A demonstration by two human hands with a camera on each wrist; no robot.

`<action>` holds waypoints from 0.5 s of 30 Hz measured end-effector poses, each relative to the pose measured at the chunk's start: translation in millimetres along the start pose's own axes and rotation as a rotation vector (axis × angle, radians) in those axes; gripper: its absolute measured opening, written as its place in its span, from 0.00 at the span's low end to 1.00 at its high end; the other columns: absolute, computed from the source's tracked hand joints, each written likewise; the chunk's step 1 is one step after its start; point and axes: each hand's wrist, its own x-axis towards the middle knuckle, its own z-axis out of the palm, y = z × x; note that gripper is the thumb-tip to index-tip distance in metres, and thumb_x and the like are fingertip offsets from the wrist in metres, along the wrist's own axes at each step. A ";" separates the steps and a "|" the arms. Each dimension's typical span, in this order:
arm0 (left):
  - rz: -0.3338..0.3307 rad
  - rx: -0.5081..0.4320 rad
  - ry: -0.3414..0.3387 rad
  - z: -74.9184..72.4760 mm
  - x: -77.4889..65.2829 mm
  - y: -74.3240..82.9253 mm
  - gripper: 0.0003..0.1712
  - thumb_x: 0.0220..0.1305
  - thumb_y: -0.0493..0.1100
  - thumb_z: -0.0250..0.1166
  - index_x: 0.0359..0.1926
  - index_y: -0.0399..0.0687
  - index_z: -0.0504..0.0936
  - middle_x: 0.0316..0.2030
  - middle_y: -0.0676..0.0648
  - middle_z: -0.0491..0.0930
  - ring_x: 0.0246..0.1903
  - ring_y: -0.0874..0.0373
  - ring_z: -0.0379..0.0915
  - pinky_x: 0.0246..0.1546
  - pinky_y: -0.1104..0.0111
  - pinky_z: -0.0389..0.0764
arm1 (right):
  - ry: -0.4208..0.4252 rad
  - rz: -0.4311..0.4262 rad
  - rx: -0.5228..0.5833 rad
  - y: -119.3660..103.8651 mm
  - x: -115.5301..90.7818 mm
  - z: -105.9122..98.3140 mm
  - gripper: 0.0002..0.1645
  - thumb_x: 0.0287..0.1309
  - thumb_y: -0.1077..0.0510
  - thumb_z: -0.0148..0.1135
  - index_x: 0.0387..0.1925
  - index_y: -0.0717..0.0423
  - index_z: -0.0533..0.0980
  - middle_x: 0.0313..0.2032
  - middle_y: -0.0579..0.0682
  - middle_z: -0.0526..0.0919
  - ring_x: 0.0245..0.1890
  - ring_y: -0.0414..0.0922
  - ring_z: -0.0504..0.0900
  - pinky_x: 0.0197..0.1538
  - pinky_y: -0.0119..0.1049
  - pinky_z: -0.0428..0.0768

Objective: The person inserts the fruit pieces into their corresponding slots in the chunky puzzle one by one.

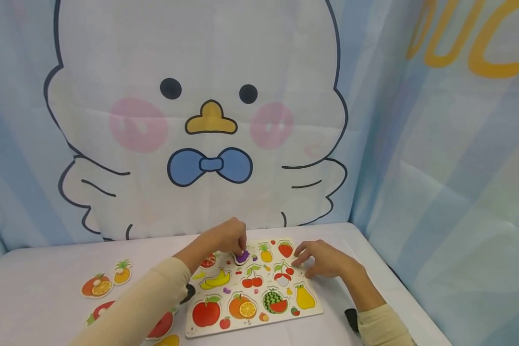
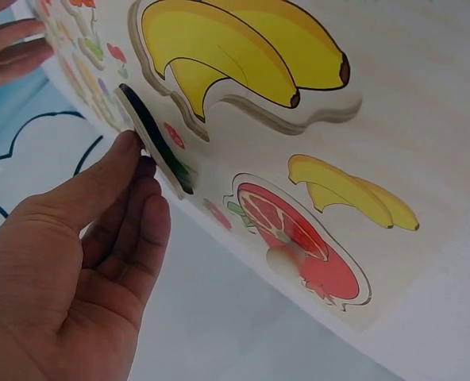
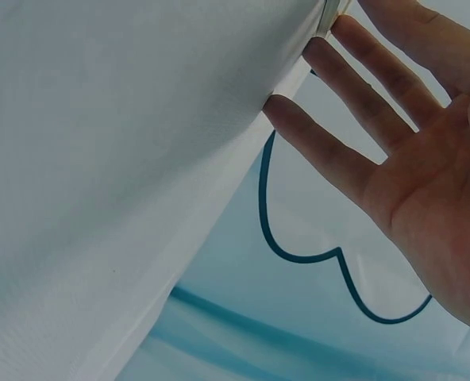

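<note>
My left hand [image 1: 233, 235] pinches a purple grape puzzle piece [image 1: 242, 258] between thumb and fingertips at the far side of the fruit puzzle board [image 1: 269, 283]. In the left wrist view, that piece [image 2: 156, 139] stands tilted, edge-on, over the board. Beside it, a red cut-fruit piece [image 2: 279, 230] with a round knob sits in its recess, and a recess printed with bananas [image 2: 235, 48] shows. My right hand [image 1: 328, 259] holds nothing; its fingers are spread and slightly bent, fingertips at the board's right edge. The right wrist view shows its open palm [image 3: 425, 182].
Loose pieces lie on the white-covered table [image 1: 39, 288] to the left: an orange piece [image 1: 96, 286], a pineapple piece [image 1: 122, 272] and a red piece [image 1: 161, 327], partly behind the left sleeve [image 1: 142, 298]. A cloth backdrop with a cartoon bird [image 1: 207, 202] hangs behind.
</note>
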 end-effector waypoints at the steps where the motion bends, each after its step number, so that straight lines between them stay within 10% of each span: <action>1: -0.002 -0.002 0.000 0.3 0.0 -0.1 0.04 0.53 0.39 0.73 0.29 0.51 0.85 0.25 0.53 0.77 0.28 0.58 0.76 0.33 0.70 0.81 | 0.000 -0.001 -0.001 0.0 -0.1 0.0 0.20 0.44 0.61 0.75 0.41 0.38 0.85 0.51 0.41 0.79 0.56 0.48 0.71 0.60 0.54 0.70; 15: -0.001 -0.004 -0.023 4.5 -0.8 -3.5 0.05 0.53 0.39 0.72 0.29 0.53 0.84 0.26 0.53 0.77 0.28 0.58 0.76 0.34 0.70 0.81 | -0.004 -0.028 -0.020 1.8 0.8 -0.2 0.20 0.45 0.61 0.75 0.41 0.38 0.85 0.51 0.41 0.79 0.55 0.47 0.72 0.59 0.53 0.71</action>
